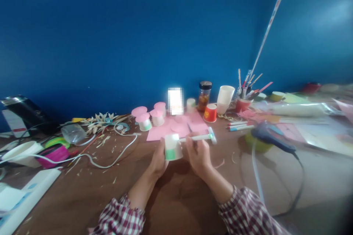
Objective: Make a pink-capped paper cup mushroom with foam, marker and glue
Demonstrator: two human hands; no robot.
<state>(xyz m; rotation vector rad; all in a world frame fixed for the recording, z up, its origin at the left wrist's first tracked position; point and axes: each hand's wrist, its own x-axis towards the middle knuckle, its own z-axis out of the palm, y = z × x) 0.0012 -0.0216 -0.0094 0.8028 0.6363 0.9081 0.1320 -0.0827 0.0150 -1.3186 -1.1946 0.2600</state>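
My left hand (159, 159) is closed around a small white paper cup (173, 147) with a green band, held above the brown table (176, 198). My right hand (197, 153) grips a white glue pen with a green tip (199, 137), lying across the cup's top edge and pointing right. Just beyond lies a pink paper sheet (176, 126). Several small cups with pink lids (150, 116) stand at its far left corner.
A white cable (110, 161) snakes across the left side. A blue glue gun (271, 140) lies right with its cord. A red cup (210, 113), a jar (204, 96), a white cup (224, 99) and a brush holder (244, 99) stand at the back. Markers (238, 125) lie nearby.
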